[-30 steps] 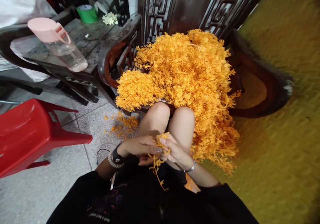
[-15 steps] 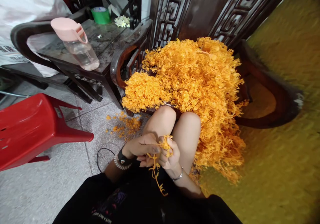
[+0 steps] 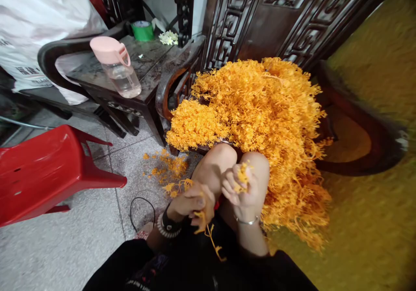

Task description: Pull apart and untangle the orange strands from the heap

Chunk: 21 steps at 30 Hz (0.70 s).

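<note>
A big heap of orange plastic flower sprigs [image 3: 260,109] fills the seat of a dark carved wooden chair [image 3: 351,139] in front of my knees. My left hand [image 3: 191,204], with a watch and bead bracelet at the wrist, is closed on an orange sprig stem [image 3: 211,237] that hangs down over my black clothing. My right hand [image 3: 242,189], raised a little above my knee, is closed on a small clump of orange flower bits [image 3: 242,176]. The two hands are apart.
Orange scraps [image 3: 169,169] lie on the tiled floor. A red plastic stool [image 3: 48,169] stands at left. A dark side table [image 3: 146,65] carries a clear bottle with pink lid [image 3: 118,67], a green tape roll [image 3: 142,30] and white flowers [image 3: 168,37]. A white bag [image 3: 35,26] sits behind.
My hands were together on one sprig; now they have come apart. My right hand has lifted with the flower bits, and my left keeps the stem. The camera has tilted down slightly.
</note>
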Motion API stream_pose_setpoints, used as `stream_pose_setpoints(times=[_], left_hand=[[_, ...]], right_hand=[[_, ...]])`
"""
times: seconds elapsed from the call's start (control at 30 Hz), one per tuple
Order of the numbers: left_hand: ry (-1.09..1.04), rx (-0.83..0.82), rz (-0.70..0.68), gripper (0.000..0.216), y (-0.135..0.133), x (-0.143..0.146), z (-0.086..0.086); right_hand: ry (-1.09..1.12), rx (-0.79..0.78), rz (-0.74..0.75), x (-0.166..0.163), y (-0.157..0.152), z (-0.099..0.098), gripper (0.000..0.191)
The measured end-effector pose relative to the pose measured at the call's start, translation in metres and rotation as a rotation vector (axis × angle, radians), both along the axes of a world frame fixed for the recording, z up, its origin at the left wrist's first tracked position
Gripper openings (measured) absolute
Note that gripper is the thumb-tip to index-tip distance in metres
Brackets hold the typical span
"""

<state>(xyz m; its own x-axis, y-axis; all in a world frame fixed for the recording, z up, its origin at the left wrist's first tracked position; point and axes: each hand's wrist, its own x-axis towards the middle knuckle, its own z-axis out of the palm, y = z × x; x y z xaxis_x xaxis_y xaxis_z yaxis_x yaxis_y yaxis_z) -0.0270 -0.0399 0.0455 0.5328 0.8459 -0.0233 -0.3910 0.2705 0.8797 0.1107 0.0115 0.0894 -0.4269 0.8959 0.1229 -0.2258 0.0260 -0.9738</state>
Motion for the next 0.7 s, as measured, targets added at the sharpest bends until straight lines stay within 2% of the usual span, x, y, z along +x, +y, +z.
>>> stream_pose_setpoints(times=[0.07, 0.1, 0.23, 0.3, 0.4, 0.5, 0.6, 0.7], left_hand=[[-0.013, 0.014, -0.034, 0.068, -0.004, -0.002, 0.005], [-0.016, 0.014, -0.029, 0.069, -0.005, -0.004, 0.008], [-0.073, 0.015, 0.165, 0.072, -0.006, -0.012, 0.013], [-0.161, -0.008, 0.232, 0.068, -0.004, -0.014, 0.015], [-0.286, -0.084, 0.213, 0.060, -0.002, -0.013, 0.018], [-0.346, -0.147, 0.240, 0.049, -0.001, -0.013, 0.021], [-0.345, -0.154, 0.350, 0.036, 0.002, -0.014, 0.026], [-0.274, -0.176, 0.486, 0.025, 0.008, -0.016, 0.033]], right_hand=[[-0.286, 0.177, -0.039, -0.002, 0.019, 0.012, 0.044], [-0.354, 0.220, -0.034, -0.005, 0.032, 0.017, 0.044], [-0.642, 0.454, -0.005, -0.027, 0.098, 0.029, 0.045], [-0.780, 0.583, -0.035, -0.047, 0.132, 0.028, 0.037], [-0.934, 0.746, -0.066, -0.079, 0.167, 0.018, 0.031], [-1.037, 0.852, -0.037, -0.100, 0.183, -0.003, 0.035], [-1.090, 0.882, 0.039, -0.101, 0.187, -0.025, 0.045], [-1.068, 0.894, 0.071, -0.087, 0.189, -0.035, 0.062]])
